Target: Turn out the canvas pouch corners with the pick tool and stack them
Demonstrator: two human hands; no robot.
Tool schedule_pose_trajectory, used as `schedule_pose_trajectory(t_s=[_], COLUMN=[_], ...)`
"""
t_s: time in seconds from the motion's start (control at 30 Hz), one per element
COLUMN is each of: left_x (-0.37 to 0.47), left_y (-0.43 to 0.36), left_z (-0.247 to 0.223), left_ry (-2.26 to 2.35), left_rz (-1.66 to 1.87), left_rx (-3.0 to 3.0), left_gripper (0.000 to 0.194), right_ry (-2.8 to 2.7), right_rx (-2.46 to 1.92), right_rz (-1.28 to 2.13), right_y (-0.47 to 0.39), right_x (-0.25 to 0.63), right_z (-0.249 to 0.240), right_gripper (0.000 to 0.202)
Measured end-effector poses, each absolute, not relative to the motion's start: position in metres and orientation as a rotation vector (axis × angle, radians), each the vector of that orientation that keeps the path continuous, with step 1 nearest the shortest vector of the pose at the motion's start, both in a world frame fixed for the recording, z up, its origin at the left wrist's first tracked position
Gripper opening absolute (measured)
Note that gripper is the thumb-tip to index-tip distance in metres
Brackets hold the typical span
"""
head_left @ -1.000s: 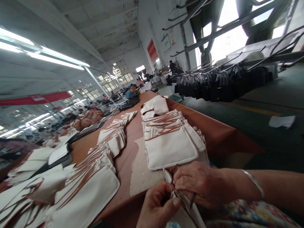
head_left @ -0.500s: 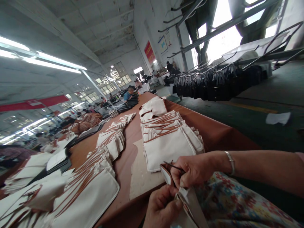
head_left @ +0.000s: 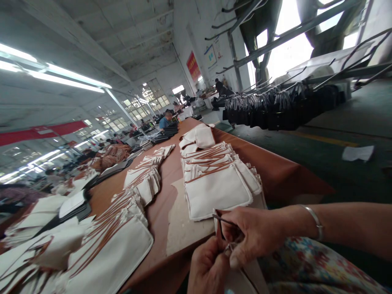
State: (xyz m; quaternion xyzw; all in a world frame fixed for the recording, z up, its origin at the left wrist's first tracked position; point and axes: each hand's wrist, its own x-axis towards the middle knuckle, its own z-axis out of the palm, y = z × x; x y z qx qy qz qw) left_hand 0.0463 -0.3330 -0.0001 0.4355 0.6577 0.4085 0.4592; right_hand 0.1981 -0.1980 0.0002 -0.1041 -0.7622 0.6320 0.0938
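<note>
Low in front of me, my left hand (head_left: 206, 267) is closed, pinching the edge of a cream bag panel (head_left: 252, 274) with brown trim. My right hand (head_left: 260, 230) is closed around a thin dark pointed tool (head_left: 226, 221), whose exact kind I cannot make out. Its thumb and fingers meet the left fingertips at the panel's edge. A brown-lined corner (head_left: 218, 234) of the piece sticks up beside the tool. Much of the panel is hidden by the hands. Just beyond lies a stack of cream panels (head_left: 217, 190) with brown edges.
The brown-covered table (head_left: 260, 157) runs away from me. Rows of cream panels (head_left: 113, 253) lie on its left, beside dark pieces (head_left: 75, 210). A metal rack (head_left: 237, 65) with black items (head_left: 275, 114) stands at right. A person (head_left: 165, 120) sits farther along.
My right hand has moved slightly down and right, its wrist lower. The tool tip and the piece's raised corner have shifted right. My left hand keeps its pinch.
</note>
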Motion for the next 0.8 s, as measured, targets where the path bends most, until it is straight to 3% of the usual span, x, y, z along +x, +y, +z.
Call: schedule_pose_trajectory(t_s=[0.2,0.4,0.53,0.7,0.8], left_x=[0.048,0.046,0.041,0.041,0.043], left_y=[-0.337,-0.338,-0.337,-0.336,-0.335], left_z=[-0.005,-0.003,-0.002,-0.007,-0.015], left_ry=[1.816,1.799,1.649,1.435,1.414], left_rz=[0.96,0.948,0.947,1.075,1.067], left_rx=[1.348,1.3,1.096,0.816,0.77], left_gripper=[0.022,0.021,0.02,0.049,0.053], right_ry=[-2.266,-2.1,-2.136,-2.328,-2.421], right_rx=[-0.422,-0.315,-0.011,0.342,0.387], right_rz=[1.912,1.793,1.302,0.768,0.521], right_y=[-0.201,-0.213,-0.216,-0.206,-0.201], right_x=[0.194,0.199,0.207,0.215,0.217], right_z=[-0.004,-0.004,-0.004,-0.013,-0.022], right_gripper=[0.017,0.011,0.007,0.011,0.003])
